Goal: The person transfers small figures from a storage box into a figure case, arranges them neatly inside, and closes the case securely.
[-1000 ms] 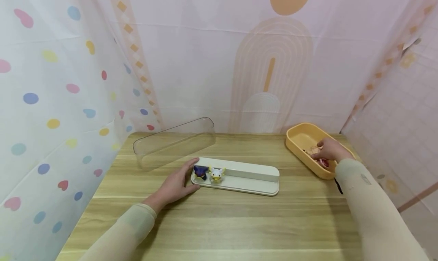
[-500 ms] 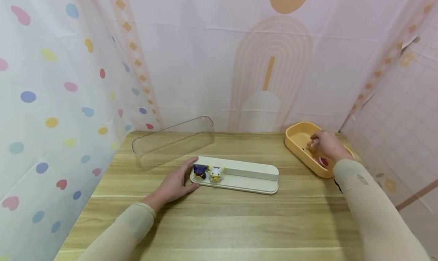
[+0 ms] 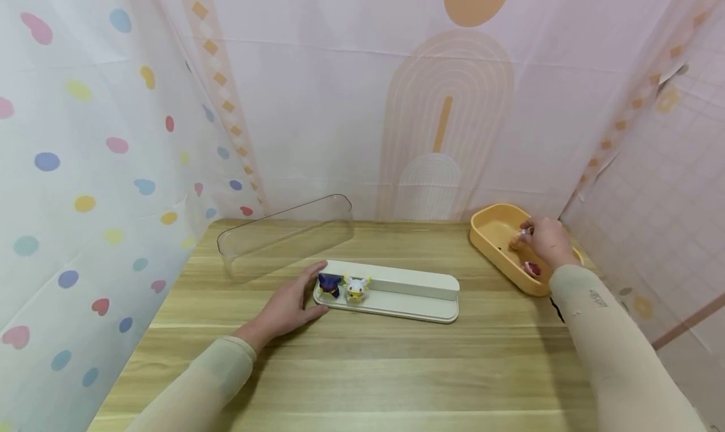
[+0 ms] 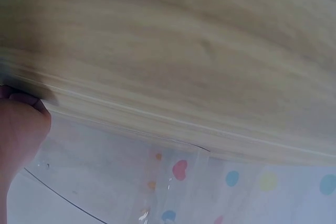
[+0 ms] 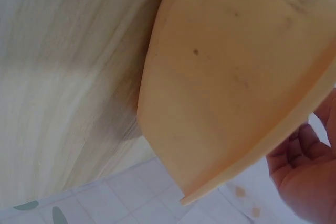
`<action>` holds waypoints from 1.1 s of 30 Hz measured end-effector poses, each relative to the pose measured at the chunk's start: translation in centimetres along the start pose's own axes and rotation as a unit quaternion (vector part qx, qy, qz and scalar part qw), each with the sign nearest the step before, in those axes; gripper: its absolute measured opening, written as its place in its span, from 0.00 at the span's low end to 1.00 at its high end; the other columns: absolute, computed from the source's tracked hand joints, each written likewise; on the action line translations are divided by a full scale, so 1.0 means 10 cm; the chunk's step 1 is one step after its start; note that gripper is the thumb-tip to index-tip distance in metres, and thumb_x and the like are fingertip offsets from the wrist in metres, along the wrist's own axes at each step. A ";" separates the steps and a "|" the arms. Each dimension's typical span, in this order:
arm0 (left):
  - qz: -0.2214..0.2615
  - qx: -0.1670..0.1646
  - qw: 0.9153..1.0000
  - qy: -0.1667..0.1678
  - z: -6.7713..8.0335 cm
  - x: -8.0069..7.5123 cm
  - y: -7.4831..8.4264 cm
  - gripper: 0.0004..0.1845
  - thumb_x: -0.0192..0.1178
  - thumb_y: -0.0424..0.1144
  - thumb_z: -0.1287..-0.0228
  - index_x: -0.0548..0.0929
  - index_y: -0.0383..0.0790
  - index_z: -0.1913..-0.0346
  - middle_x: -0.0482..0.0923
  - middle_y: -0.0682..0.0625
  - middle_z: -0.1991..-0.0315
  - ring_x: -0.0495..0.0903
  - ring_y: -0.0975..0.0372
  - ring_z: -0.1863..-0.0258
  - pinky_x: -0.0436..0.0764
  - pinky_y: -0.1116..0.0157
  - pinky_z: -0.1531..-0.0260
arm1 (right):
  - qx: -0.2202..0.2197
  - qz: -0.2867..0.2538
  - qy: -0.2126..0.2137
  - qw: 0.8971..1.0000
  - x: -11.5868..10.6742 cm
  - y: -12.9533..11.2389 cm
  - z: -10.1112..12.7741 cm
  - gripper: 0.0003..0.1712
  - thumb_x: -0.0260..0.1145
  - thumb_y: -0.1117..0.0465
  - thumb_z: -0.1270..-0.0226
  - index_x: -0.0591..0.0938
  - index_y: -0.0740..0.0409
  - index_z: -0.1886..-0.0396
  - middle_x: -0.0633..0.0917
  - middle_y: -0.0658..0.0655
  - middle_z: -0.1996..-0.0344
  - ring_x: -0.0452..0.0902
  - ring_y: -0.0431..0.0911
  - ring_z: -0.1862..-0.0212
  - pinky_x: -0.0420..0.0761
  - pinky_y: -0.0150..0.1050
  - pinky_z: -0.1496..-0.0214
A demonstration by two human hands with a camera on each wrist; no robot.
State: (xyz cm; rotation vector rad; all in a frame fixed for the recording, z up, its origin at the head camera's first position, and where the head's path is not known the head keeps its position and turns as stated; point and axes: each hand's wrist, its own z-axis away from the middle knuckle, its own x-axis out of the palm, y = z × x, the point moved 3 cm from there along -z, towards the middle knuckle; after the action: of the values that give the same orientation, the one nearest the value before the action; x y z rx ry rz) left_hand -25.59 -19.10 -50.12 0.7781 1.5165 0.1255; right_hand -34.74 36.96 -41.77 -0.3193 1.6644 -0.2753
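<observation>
A long white display base with a raised back step lies mid-table. My left hand holds its left end, thumb at the front edge and fingers at the back. Two small figurines stand on that end: a dark blue one and a white-and-yellow one. At the right, my right hand reaches over an orange-yellow bin and pinches a small orange-and-white figurine inside it. A red-and-white figurine lies nearer the bin's front end. The right wrist view shows the bin's outer wall and curled fingers.
A clear plastic cover stands at the back left, behind the base. Patterned curtains hang along the back and both sides of the wooden table.
My right hand has lifted slightly within the bin and now pinches the orange-and-white figurine, leaving the red-and-white one in plainer sight. The left hand and the base stay put.
</observation>
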 end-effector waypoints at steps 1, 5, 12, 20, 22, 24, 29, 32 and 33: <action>-0.001 0.000 1.000 0.002 0.00 0.00 0.00 0.53 0.76 0.48 0.34 0.54 0.59 0.14 0.74 0.42 0.23 0.83 0.51 0.48 0.82 0.41 0.40 | -0.004 0.003 0.001 1.000 0.00 -0.01 -0.01 0.15 0.63 0.68 0.23 0.85 0.73 0.44 0.87 0.76 0.48 0.83 0.71 0.47 0.81 0.65 0.42; -0.002 0.000 1.000 0.009 0.02 0.00 -0.01 0.53 0.77 0.47 0.34 0.54 0.59 0.14 0.74 0.43 0.23 0.83 0.52 0.48 0.82 0.42 0.41 | -0.019 0.005 0.008 1.000 -0.01 -0.04 -0.04 0.19 0.55 0.75 0.29 0.85 0.73 0.44 0.86 0.78 0.46 0.82 0.73 0.46 0.80 0.66 0.41; -0.008 0.015 1.000 0.014 0.01 0.01 0.02 0.54 0.77 0.48 0.34 0.53 0.59 0.14 0.74 0.44 0.23 0.85 0.51 0.51 0.83 0.43 0.43 | 0.007 -0.054 -0.013 0.998 0.03 -0.04 -0.07 0.23 0.62 0.69 0.22 0.76 0.78 0.33 0.83 0.80 0.42 0.79 0.73 0.39 0.77 0.66 0.33; 0.006 0.029 1.000 0.003 0.00 0.06 0.08 0.53 0.76 0.48 0.33 0.53 0.59 0.14 0.73 0.43 0.22 0.79 0.41 0.31 0.79 0.39 0.34 | 0.080 -0.085 -0.013 0.993 0.14 0.04 -0.01 0.34 0.66 0.60 0.27 0.71 0.78 0.30 0.77 0.83 0.38 0.75 0.73 0.39 0.76 0.66 0.32; 0.006 0.031 1.000 0.001 0.01 0.06 0.09 0.53 0.76 0.48 0.33 0.53 0.59 0.14 0.73 0.43 0.22 0.79 0.41 0.31 0.79 0.39 0.34 | 0.097 -0.095 -0.010 0.991 0.16 0.06 0.02 0.35 0.67 0.59 0.28 0.70 0.78 0.29 0.76 0.83 0.38 0.75 0.72 0.41 0.77 0.66 0.34; 0.008 0.029 1.000 -0.001 0.01 0.06 0.09 0.53 0.76 0.48 0.33 0.53 0.59 0.13 0.72 0.43 0.21 0.79 0.41 0.30 0.79 0.39 0.34 | 0.108 -0.099 -0.003 0.989 0.18 0.07 0.05 0.35 0.67 0.58 0.29 0.71 0.76 0.31 0.77 0.82 0.39 0.76 0.71 0.43 0.79 0.66 0.36; 0.004 0.022 1.000 0.001 0.02 0.05 0.09 0.54 0.77 0.47 0.34 0.53 0.60 0.14 0.73 0.45 0.22 0.82 0.44 0.35 0.80 0.40 0.36 | 0.133 -0.109 0.015 0.985 0.21 0.07 0.08 0.39 0.71 0.56 0.31 0.69 0.73 0.29 0.78 0.81 0.39 0.76 0.71 0.43 0.77 0.66 0.36; 0.005 0.024 1.000 -0.001 0.02 0.04 0.09 0.54 0.77 0.47 0.34 0.53 0.59 0.13 0.73 0.44 0.22 0.81 0.43 0.34 0.79 0.39 0.35 | 0.156 -0.137 0.015 0.978 0.20 0.08 0.10 0.43 0.72 0.57 0.31 0.63 0.74 0.27 0.75 0.82 0.37 0.74 0.71 0.40 0.75 0.66 0.32; 0.006 0.024 1.000 -0.003 0.02 0.04 0.09 0.54 0.77 0.47 0.34 0.53 0.58 0.13 0.73 0.44 0.22 0.81 0.42 0.34 0.79 0.39 0.34 | 0.161 -0.147 0.014 0.976 0.20 0.09 0.11 0.44 0.72 0.57 0.31 0.62 0.75 0.27 0.74 0.82 0.37 0.74 0.71 0.39 0.75 0.66 0.31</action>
State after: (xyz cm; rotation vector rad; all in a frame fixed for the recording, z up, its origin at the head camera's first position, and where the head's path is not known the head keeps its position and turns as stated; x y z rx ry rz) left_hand -25.02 -18.24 -50.03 0.8254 1.5131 0.0965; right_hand -33.92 37.02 -44.09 -0.3170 1.5670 -0.7658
